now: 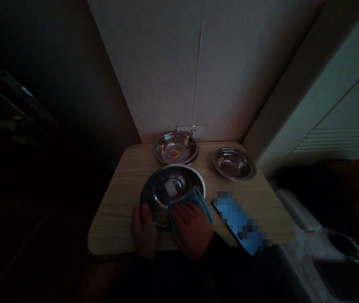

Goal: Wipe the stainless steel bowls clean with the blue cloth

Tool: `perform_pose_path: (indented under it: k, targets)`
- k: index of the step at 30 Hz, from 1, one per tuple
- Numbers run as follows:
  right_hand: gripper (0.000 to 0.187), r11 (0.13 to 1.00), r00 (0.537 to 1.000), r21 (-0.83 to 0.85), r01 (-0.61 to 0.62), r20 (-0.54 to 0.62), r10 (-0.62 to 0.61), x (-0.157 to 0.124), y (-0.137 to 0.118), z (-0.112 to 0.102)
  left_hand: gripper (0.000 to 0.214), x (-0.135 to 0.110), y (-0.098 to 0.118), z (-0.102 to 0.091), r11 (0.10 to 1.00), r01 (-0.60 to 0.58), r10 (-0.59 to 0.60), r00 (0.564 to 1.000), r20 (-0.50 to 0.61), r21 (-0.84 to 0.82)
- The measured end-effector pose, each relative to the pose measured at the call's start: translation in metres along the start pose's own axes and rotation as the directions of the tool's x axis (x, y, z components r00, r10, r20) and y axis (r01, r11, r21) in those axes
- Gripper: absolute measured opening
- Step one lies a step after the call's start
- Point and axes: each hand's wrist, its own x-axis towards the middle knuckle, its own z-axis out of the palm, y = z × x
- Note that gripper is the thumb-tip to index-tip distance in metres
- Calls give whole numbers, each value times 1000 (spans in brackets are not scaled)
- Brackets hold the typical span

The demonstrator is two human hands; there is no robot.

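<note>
A shiny steel bowl (pixel 167 189) lies on the small wooden table (pixel 119 198) just in front of me. My left hand (pixel 143 229) grips its near left rim, thumb over the edge. My right hand (pixel 192 225) presses a blue cloth (pixel 196 200) onto the bowl's near right side, fingers curled over the cloth.
Two more steel bowls stand behind: one with a sticker (pixel 175 148) by the wall, one at the right (pixel 234 163). A blue pixelated object (pixel 241 223) lies at the table's right front. A wall socket (pixel 190 130) sits behind. Dark room on the left; a white counter (pixel 308 248) on the right.
</note>
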Motion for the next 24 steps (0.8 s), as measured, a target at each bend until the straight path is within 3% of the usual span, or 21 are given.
perform_pose_path:
  k: [24]
  targets:
    - [52,994,1000,111,-20,1,20,3,2,3,32,-2,3,-3,998,-11,14,999,-50,66]
